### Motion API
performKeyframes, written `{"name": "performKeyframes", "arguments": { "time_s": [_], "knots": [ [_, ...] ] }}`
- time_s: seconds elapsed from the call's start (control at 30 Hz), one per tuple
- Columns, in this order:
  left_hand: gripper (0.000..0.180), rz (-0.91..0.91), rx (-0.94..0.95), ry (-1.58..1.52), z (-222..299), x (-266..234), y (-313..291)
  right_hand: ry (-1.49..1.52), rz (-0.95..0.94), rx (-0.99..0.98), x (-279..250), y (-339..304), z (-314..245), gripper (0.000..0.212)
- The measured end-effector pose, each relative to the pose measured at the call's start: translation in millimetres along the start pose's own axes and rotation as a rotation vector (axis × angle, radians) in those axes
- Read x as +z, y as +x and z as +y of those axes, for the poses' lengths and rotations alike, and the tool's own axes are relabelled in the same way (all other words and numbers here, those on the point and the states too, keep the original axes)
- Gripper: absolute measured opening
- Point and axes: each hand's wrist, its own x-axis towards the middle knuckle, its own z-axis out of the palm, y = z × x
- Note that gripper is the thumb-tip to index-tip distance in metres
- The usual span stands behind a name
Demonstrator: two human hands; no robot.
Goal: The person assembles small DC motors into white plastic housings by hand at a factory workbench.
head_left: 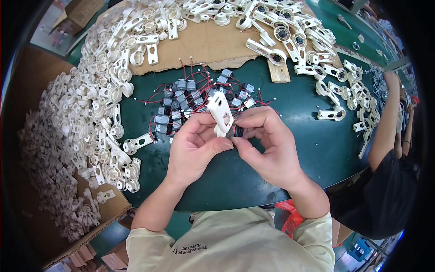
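Note:
Over the green table, my left hand point(191, 152) is closed around a white plastic housing point(219, 110) with a long slotted arm tilted up. My right hand point(275, 153) pinches a small black round part point(238, 131) against the housing's lower end, with both thumbs nearly meeting there. My fingers partly hide that part, and I cannot tell whether it sits inside the housing. Just beyond my hands lies a loose pile of small grey motors point(180, 98) with red wires and white plugs.
White housings point(97, 113) heap along the left, spilling from a cardboard box point(106, 206). Cardboard point(199, 45) at the back bears more; several at the right hold black parts point(282, 33). A wooden block point(278, 72) lies there. Another person's arm point(385, 122) reaches in at the right.

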Motion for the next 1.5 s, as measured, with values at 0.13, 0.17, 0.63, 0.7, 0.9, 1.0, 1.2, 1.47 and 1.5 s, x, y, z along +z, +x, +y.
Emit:
{"name": "performKeyframes", "arguments": {
  "time_s": [0.13,0.17,0.63,0.7,0.9,1.0,1.2,1.47,1.5],
  "knots": [
    [0.038,-0.047,0.056,-0.022,-4,-2,-2,-0.237,0.012,-0.099,3,-1,-6,0.033],
    [0.036,-0.034,0.052,0.03,-3,-2,-2,-0.238,0.012,-0.097,1,0,-7,0.033],
    [0.041,-0.082,-0.044,0.052,6,-2,1,-0.298,-0.033,-0.048,-6,5,-10,0.028],
    [0.039,-0.102,-0.074,0.003,6,-3,1,-0.272,-0.036,-0.003,-5,3,-9,0.029],
    [0.04,-0.071,-0.141,0.02,7,-4,0,-0.229,-0.093,0.085,-5,3,-8,0.03],
    [0.04,-0.078,-0.126,0.032,7,-4,1,-0.14,-0.084,0.126,-4,2,-6,0.028],
    [0.032,-0.09,-0.084,0.074,2,-9,-1,-0.139,-0.119,0.15,-2,1,-12,0.026],
    [0.034,-0.048,-0.096,0.059,9,7,0,0.117,-0.011,0.266,-3,1,7,0.02],
    [0.035,-0.039,-0.075,0.129,5,5,-1,0.178,-0.011,0.288,-3,3,6,0.019]
  ]
}}
